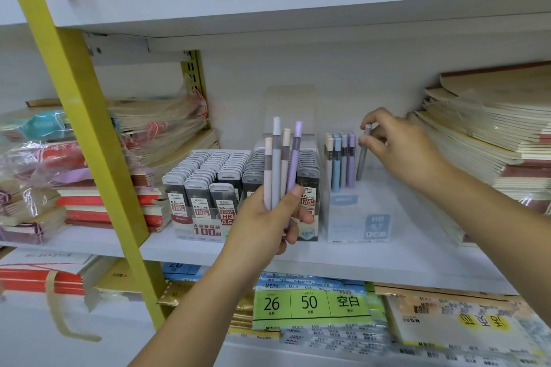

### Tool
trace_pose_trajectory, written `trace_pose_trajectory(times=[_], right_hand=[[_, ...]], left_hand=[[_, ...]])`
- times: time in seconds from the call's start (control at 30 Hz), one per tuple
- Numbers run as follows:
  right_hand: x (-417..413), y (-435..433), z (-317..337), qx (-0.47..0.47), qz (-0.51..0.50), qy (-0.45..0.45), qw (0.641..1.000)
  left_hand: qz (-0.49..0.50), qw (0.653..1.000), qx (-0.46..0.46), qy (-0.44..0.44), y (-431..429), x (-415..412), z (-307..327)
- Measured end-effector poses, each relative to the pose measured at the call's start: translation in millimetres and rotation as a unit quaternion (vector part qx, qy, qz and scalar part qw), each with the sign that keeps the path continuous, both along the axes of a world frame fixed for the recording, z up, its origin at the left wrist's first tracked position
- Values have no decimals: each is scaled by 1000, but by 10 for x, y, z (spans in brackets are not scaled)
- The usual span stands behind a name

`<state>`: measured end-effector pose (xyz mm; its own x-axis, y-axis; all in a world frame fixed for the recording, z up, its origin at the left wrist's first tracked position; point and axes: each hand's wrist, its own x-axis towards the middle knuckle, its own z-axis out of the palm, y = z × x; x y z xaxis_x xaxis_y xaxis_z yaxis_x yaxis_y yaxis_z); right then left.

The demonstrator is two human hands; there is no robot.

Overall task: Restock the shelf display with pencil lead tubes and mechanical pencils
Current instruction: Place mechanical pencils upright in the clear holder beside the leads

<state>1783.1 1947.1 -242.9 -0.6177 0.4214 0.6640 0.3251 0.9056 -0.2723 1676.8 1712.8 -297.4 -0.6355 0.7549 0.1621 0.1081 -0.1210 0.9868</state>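
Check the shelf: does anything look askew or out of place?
Nothing spilled or damaged. The grey pencil in the right hand leans, not yet seated beside the upright pencils in the clear box. At left, notebook wrappers look crumpled.

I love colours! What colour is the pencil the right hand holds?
Grey; the head view shows the right hand pinching the pencil.

We log the four bundled pencils [281, 164] as matt pastel plastic, each with a smoky translucent band near the top; the single grey pencil [362, 158] looks alike. Lead tubes [196, 188]: glossy dark see-through plastic, pale grey caps, printed paper labels. Pencil box [351, 217]: clear plastic, faintly frosted. Shelf board [298, 256]: smooth white finish, material unclear. Yellow upright [89, 134]: smooth painted metal. Right notebook stack [477, 140]: matt paper, kraft covers. Left notebook bundles [155, 119]: wrapped in crinkled glossy film.
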Motion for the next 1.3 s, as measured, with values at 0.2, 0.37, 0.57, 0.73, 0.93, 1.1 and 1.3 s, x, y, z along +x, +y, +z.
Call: trace_pose_trajectory(times=[0.2, 0.37, 0.57, 0.73, 0.93, 1.1, 1.3], right_hand=[[-3, -2, -1, -6, -1, 9, 1000], [-10, -49, -10, 28, -8, 14, 999], [-22, -52, -28, 69, -54, 25, 996], [-41, -106, 20, 42, -98, -53, 993], [97, -602, 171, -186, 98, 114, 971], [122, -890, 174, -353, 243, 137, 893], [309, -591, 336, -228, 169, 293, 913]], left_hand=[[-10, 1000, 1, 3, 20, 6, -13], [-22, 1000, -2, -3, 35, 22, -8], [-26, 1000, 2, -17, 48, 4, -12], [-43, 998, 17, -37, 51, -2, -24], [-82, 996, 19, -40, 67, 51, 1], [-98, 995, 3, -18, 110, 112, 17], [-66, 998, 7, -12, 58, 31, -37]])
